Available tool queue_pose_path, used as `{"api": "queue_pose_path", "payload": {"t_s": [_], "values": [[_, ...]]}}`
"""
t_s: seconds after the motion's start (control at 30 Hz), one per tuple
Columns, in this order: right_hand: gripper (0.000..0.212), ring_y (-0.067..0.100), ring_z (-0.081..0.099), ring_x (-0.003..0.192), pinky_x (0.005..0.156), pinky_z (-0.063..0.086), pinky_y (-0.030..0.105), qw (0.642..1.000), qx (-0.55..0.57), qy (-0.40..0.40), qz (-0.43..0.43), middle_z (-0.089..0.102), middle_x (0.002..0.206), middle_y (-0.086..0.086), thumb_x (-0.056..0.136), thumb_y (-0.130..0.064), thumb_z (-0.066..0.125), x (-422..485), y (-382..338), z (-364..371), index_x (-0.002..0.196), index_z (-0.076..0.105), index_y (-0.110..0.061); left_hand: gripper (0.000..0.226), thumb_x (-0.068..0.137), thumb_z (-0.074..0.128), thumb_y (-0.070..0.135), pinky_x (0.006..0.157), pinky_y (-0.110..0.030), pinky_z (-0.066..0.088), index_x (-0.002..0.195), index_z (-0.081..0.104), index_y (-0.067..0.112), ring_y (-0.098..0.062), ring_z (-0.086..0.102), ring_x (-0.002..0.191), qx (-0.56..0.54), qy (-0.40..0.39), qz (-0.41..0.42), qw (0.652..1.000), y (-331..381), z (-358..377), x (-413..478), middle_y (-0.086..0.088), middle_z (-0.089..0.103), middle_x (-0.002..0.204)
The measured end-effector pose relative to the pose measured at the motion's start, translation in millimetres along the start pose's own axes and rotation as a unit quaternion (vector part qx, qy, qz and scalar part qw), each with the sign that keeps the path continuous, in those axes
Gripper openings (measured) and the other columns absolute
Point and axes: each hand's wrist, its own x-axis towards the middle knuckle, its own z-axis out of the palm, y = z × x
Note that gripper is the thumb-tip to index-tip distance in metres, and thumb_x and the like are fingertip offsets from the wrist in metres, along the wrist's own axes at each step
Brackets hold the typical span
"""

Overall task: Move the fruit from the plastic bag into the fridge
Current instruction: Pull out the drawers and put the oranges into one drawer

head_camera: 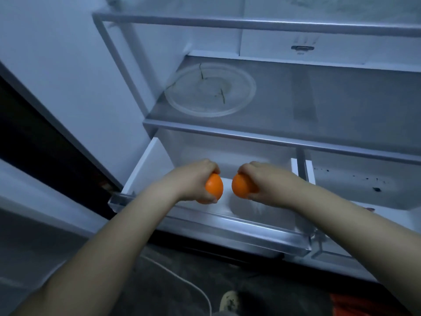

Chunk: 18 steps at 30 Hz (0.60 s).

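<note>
Both my arms reach into the open fridge. My left hand (196, 179) grips an orange (214, 187) from above. My right hand (262, 181) grips a second orange (241, 185) the same way. The two fruits hang side by side, a small gap apart, over the pulled-out white left drawer (148, 169) at the bottom of the fridge. The drawer's floor below them looks bare. The plastic bag is not in view.
A glass shelf (319, 103) above the drawer carries a cracked round glass plate (209, 90). A second drawer (364, 183) on the right has dark specks. The fridge door (57, 53) stands open at left. A white cable (189, 283) and my shoe (229, 301) are on the floor.
</note>
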Motion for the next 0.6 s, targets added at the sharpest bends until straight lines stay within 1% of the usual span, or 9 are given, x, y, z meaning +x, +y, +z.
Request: {"api": "queue_pose_path", "payload": {"t_s": [0.13,0.23,0.3,0.4,0.47,0.53,0.6], "values": [[0.049,0.025,0.053,0.103,0.079,0.047,0.035,0.998,-0.041,-0.038,-0.006,0.054,0.117,0.003,0.082,-0.045,0.061,28,1,12,0.12,0.044,-0.02,0.07,0.068,0.077,0.043,0.082,-0.033,0.045,0.128,0.045,0.028,-0.02,0.051,0.111,0.039,-0.07,-0.003,0.997,-10,7,24,0.005,0.048,0.128],[0.049,0.026,0.053,0.102,0.076,0.046,0.034,0.996,-0.058,-0.062,-0.002,0.053,0.117,0.005,0.082,-0.039,0.064,45,1,20,0.121,0.042,-0.018,0.072,0.071,0.076,0.043,0.08,-0.033,0.042,0.132,0.042,0.026,-0.023,0.05,0.114,0.075,-0.127,-0.004,0.989,-12,8,36,0.003,0.046,0.132],[0.05,0.027,0.053,0.102,0.077,0.048,0.035,0.995,-0.063,-0.074,-0.002,0.052,0.117,0.007,0.081,-0.034,0.066,54,0,25,0.121,0.042,-0.016,0.071,0.073,0.075,0.042,0.081,-0.032,0.041,0.133,0.042,0.023,-0.024,0.05,0.114,0.079,-0.129,0.002,0.988,-15,7,43,0.001,0.045,0.132],[0.051,0.027,0.051,0.106,0.083,0.048,0.039,0.993,-0.074,-0.092,-0.004,0.049,0.12,0.008,0.081,-0.026,0.066,59,-1,33,0.124,0.043,-0.014,0.068,0.074,0.074,0.04,0.084,-0.032,0.042,0.132,0.043,0.021,-0.025,0.05,0.112,0.074,-0.102,0.008,0.992,-22,12,50,-0.003,0.045,0.131],[0.048,0.027,0.049,0.107,0.08,0.047,0.035,0.99,-0.094,-0.107,-0.004,0.046,0.121,0.009,0.082,-0.019,0.065,60,-1,38,0.125,0.043,-0.012,0.068,0.076,0.073,0.038,0.084,-0.031,0.04,0.133,0.041,0.02,-0.025,0.049,0.114,0.071,-0.107,0.009,0.992,-25,19,52,-0.004,0.044,0.131],[0.049,0.028,0.047,0.11,0.074,0.041,0.032,0.987,-0.102,-0.126,0.0,0.043,0.121,0.01,0.083,-0.016,0.065,60,-4,41,0.125,0.041,-0.011,0.068,0.077,0.072,0.036,0.087,-0.03,0.039,0.135,0.039,0.019,-0.025,0.047,0.116,0.064,-0.117,0.006,0.991,-28,24,52,-0.003,0.042,0.133],[0.048,0.028,0.045,0.113,0.071,0.036,0.032,0.985,-0.11,-0.133,-0.002,0.041,0.124,0.012,0.085,-0.013,0.062,60,-8,43,0.126,0.039,-0.01,0.068,0.078,0.071,0.034,0.091,-0.032,0.04,0.136,0.039,0.018,-0.026,0.046,0.118,0.065,-0.112,0.004,0.992,-30,25,53,-0.004,0.041,0.134]]}}
